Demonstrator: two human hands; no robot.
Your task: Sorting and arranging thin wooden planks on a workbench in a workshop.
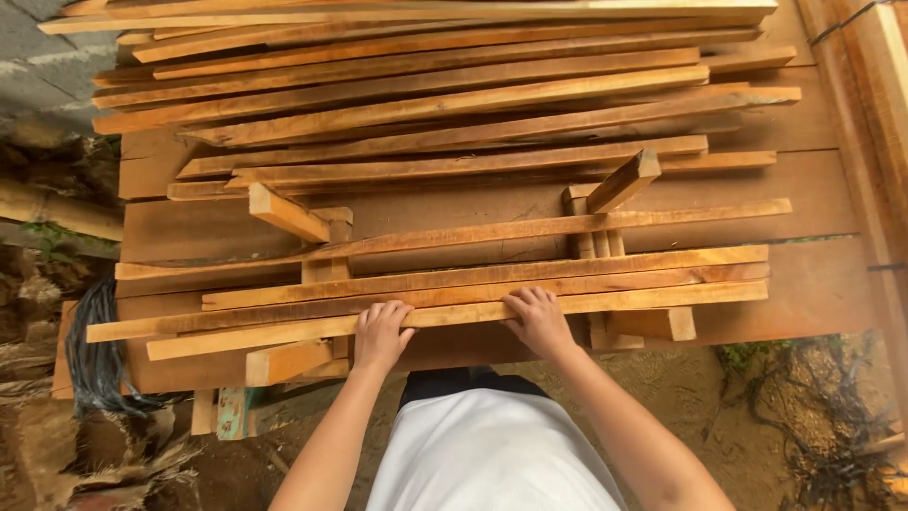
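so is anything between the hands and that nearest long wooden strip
Nothing visible. Both the left hand and the right hand already rest directly on the nearest long strip, fingers curled over its far edge, at the front of the stacked strips.

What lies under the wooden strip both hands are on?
Under the strip, short blocks and wide boards show. The hands cover its middle; the support there is hidden.

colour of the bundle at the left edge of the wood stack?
Black: the bundle of cable or hose hangs dark beside the pale orange-brown wooden slats. Head view shows it.
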